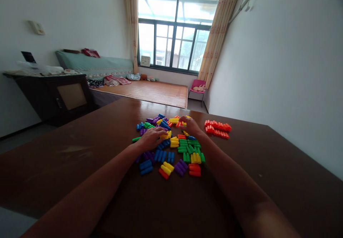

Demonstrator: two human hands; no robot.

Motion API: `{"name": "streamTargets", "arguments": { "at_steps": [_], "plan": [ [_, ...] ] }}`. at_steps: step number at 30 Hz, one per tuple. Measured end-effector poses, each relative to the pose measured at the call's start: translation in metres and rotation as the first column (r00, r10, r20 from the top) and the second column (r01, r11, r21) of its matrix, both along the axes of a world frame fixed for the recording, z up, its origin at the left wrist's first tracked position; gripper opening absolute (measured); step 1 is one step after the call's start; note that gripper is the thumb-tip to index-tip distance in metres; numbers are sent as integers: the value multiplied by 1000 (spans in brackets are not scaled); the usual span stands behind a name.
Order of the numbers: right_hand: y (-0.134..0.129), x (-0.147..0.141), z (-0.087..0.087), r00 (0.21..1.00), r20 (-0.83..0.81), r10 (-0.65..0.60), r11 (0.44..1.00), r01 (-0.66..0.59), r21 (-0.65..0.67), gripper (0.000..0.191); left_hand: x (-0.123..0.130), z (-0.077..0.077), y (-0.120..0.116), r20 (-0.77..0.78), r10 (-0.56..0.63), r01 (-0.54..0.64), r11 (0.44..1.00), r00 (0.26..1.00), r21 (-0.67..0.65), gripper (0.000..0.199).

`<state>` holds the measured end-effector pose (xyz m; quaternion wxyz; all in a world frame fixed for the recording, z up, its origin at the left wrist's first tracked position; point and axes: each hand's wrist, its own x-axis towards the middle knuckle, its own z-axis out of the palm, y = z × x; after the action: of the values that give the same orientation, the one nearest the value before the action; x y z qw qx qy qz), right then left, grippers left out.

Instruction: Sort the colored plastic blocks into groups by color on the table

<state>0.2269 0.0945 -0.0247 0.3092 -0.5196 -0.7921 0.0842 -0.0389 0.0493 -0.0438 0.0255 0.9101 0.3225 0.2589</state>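
Note:
A pile of small plastic ridged blocks in several colours lies on the dark table. My left hand (153,138) rests over the left part of the pile, fingers stretched out, with yellow blocks (168,135) at the fingertips. My right hand (192,125) is at the far right of the pile, its fingers curled round an orange block (180,124). Between and below my hands are blue blocks (160,156), green blocks (183,146), purple blocks (181,167) and a red-and-yellow group (166,170). Some blocks are hidden under my left hand.
Two rows of orange blocks (218,126) lie apart on the right of the brown table (85,138). Beyond the table stand a bed (160,92), a pink chair (197,85) and a window. A dark cabinet (50,95) is at the left.

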Motion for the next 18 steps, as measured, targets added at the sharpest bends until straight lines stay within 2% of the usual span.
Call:
{"name": "streamTargets", "arguments": {
  "at_steps": [2,4,6,8,10,12,18],
  "plan": [
    [-4,48,7,976,-216,-36,999,43,28,31,-1,-1,1,3,-5,5,1000,1000,3,26],
    [-9,103,8,918,-367,-151,988,154,-23,37,-2,-1,2,3,-2,2,1000,1000,4,26],
    [-16,152,1,865,-405,-295,955,283,-89,40,-1,-1,2,-1,7,-7,1000,1000,2,26],
    [-20,186,-11,829,-384,-408,913,380,-149,40,-1,-1,2,-10,10,-10,1000,1000,3,26],
    [-20,200,-25,805,-349,-480,877,438,-195,38,0,-1,3,-26,5,-5,1000,1000,10,27],
    [-16,201,-35,801,-315,-509,860,462,-214,39,0,-2,4,-35,3,-2,1000,999,17,27],
    [-8,196,-47,854,-262,-449,892,409,-195,44,-1,-4,3,-19,-1,1,1000,1000,13,27]
  ]
}}
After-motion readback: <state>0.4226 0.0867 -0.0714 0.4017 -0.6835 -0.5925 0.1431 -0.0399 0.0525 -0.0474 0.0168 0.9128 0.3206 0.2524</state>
